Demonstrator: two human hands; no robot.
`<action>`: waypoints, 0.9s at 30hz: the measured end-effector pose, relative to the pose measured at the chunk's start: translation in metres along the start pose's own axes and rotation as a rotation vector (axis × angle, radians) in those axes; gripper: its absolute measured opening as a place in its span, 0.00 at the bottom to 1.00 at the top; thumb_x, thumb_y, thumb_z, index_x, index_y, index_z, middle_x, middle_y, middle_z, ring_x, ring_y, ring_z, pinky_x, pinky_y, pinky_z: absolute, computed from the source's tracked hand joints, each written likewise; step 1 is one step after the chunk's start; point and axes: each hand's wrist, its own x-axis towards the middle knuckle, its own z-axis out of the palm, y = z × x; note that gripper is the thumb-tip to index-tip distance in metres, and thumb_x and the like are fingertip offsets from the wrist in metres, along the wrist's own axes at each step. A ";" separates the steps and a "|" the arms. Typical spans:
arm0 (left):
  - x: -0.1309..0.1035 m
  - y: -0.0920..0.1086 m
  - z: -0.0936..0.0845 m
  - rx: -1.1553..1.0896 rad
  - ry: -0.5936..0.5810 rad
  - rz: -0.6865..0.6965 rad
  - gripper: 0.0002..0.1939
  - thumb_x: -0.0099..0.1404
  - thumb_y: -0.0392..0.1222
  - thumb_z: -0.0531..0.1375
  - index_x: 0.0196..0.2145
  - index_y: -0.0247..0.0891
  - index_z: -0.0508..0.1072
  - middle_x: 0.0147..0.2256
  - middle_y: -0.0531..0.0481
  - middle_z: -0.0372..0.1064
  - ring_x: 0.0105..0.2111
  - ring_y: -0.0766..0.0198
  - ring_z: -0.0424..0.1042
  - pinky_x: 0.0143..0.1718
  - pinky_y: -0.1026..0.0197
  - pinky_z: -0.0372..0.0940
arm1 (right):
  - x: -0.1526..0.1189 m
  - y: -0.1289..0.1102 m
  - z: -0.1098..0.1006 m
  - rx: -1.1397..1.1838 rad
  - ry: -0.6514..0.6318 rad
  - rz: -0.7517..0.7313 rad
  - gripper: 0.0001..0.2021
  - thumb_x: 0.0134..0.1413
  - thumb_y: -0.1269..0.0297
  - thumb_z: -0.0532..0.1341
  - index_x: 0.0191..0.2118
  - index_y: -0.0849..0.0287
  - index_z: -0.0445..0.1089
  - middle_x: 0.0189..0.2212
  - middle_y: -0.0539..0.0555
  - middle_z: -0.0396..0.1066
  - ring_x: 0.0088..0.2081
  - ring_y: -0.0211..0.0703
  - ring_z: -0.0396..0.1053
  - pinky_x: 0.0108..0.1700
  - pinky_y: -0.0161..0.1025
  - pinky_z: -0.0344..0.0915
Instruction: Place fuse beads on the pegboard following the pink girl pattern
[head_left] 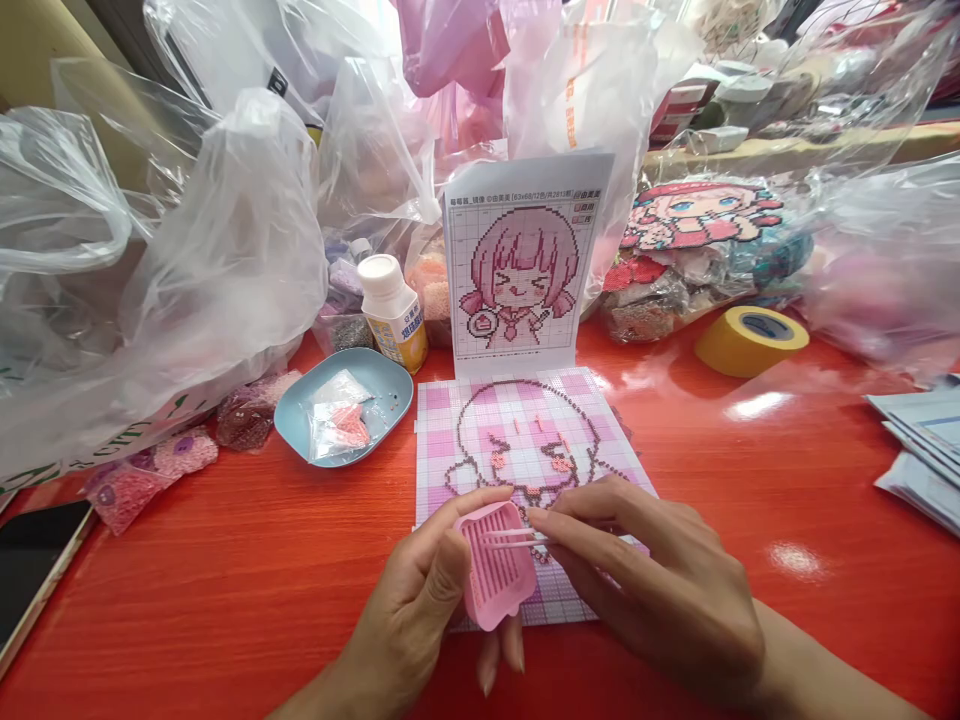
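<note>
My left hand (420, 590) holds a small pink ridged bead tray (496, 590) by its side, thumb on the near edge and fingers underneath. In my right hand (652, 570) is a pair of pale tweezers (517, 538), its tips over the tray's grooves. Whether a bead sits between the tips I cannot tell. Below both hands lies a pink-and-white checked pegboard (442, 410), bearing a dark bead outline of a face with pink-orange cheeks. Behind it stands a printed pattern sheet (517, 270) of a pink-haired character. My hands and the tray hide the board's lower part.
A blue dish (289, 420) with small bead bags stands left of the board, beside a white-capped bottle (394, 320). Yellow tape (750, 340) and papers (922, 430) lie right. Plastic bags (240, 220) crowd the back; a phone (37, 560) lies far left.
</note>
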 end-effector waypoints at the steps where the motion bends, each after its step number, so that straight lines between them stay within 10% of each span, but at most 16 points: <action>1: 0.000 0.000 0.000 0.001 0.000 -0.004 0.34 0.61 0.65 0.52 0.56 0.37 0.62 0.21 0.46 0.73 0.15 0.68 0.64 0.18 0.67 0.58 | 0.000 0.000 0.000 0.003 0.002 -0.001 0.14 0.55 0.80 0.57 0.44 0.59 0.70 0.30 0.51 0.71 0.29 0.33 0.68 0.28 0.30 0.64; 27: 0.000 -0.009 -0.002 -0.011 -0.126 0.052 0.34 0.61 0.63 0.53 0.57 0.37 0.62 0.21 0.47 0.73 0.15 0.69 0.66 0.18 0.69 0.61 | -0.001 -0.003 -0.004 0.099 -0.021 0.006 0.13 0.58 0.79 0.55 0.45 0.62 0.71 0.32 0.52 0.69 0.32 0.33 0.66 0.31 0.30 0.63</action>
